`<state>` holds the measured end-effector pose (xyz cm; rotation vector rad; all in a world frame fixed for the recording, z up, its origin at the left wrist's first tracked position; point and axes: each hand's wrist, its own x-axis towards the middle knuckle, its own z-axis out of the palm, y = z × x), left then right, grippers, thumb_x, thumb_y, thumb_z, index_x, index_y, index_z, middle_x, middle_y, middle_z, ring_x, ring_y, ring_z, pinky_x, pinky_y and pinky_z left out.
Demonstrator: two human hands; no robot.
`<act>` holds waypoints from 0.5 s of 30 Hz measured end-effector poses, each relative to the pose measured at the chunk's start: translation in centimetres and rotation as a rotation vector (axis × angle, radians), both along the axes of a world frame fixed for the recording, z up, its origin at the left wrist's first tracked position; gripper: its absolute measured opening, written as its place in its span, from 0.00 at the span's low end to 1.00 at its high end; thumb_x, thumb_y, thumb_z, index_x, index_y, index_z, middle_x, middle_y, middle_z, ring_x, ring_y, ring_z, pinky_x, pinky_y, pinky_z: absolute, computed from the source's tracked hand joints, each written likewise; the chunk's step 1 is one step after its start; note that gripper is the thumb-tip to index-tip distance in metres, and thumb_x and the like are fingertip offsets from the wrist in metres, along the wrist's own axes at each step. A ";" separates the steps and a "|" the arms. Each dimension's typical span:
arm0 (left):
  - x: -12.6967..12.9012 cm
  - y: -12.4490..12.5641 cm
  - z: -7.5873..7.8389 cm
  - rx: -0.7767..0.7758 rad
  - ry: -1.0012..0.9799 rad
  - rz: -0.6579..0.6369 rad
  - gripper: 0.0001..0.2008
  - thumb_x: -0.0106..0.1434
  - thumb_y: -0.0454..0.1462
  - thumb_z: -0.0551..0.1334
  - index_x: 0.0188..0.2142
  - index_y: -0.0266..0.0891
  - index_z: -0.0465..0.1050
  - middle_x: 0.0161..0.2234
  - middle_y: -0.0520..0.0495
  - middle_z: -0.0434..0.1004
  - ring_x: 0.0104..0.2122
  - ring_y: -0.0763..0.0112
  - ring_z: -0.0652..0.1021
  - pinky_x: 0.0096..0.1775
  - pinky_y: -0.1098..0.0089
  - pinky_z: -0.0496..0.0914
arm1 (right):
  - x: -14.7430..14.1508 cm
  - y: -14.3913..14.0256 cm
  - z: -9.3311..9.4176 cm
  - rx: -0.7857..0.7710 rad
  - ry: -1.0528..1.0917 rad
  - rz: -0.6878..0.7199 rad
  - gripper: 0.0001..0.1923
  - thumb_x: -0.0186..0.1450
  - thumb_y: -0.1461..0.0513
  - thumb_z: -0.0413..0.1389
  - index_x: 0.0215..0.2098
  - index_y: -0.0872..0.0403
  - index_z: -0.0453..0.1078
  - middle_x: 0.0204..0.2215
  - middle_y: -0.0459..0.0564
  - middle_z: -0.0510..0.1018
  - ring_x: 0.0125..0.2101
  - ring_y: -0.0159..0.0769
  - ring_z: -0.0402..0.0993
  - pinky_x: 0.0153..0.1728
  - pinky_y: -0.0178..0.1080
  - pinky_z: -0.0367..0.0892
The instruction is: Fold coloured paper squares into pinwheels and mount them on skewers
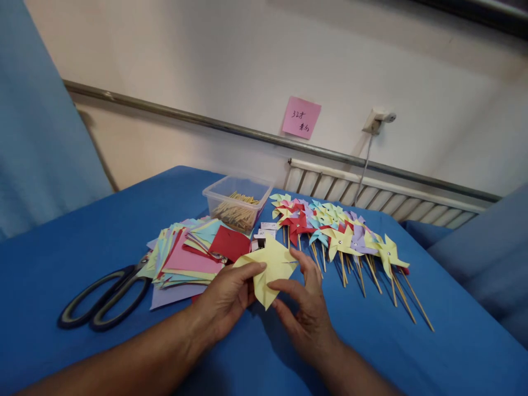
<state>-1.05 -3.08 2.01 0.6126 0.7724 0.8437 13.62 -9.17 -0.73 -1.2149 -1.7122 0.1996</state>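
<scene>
Yellow cut paper [274,267] is sitting pinched between the left hand's [226,300] thumb and fingers; the right hand's [310,313] slightly parted fingers are touching it, pinwheels [339,238] lying beyond.

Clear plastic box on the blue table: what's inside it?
Thin straw-coloured sticks lie heaped inside the clear rectangular plastic box; whatever is beneath the top layer is hidden by them.

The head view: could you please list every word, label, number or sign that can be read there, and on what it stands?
"32": handwritten on the pink note on the wall; the character after it resembles "才", uncertain.
Second line, same note: too unclear to read.
Marks on the small white slips beside the plastic box: too small to read.
</scene>
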 end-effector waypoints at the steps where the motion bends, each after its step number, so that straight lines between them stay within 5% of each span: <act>1: 0.0 0.0 0.0 -0.003 0.003 -0.007 0.18 0.53 0.34 0.65 0.45 0.35 0.72 0.40 0.41 0.80 0.38 0.60 0.79 0.36 0.68 0.73 | 0.1 0.1 0.0 0.009 -0.010 0.004 0.11 0.58 0.64 0.57 0.38 0.45 0.73 0.60 0.47 0.54 0.59 0.50 0.50 0.55 0.55 0.50; 7: 0.4 -0.5 0.1 0.056 0.049 -0.028 0.17 0.51 0.33 0.66 0.42 0.34 0.74 0.37 0.41 0.81 0.36 0.61 0.79 0.38 0.67 0.71 | 0.3 0.2 0.2 -0.083 0.159 0.039 0.03 0.59 0.62 0.58 0.30 0.48 0.74 0.53 0.49 0.63 0.55 0.46 0.57 0.54 0.50 0.53; 15: 0.8 -0.8 -0.2 0.152 0.182 -0.065 0.11 0.50 0.34 0.66 0.35 0.32 0.76 0.27 0.46 0.78 0.27 0.69 0.75 0.30 0.71 0.67 | 0.4 0.5 0.1 -0.239 0.351 -0.009 0.04 0.57 0.63 0.59 0.24 0.53 0.71 0.48 0.50 0.68 0.50 0.42 0.63 0.50 0.44 0.57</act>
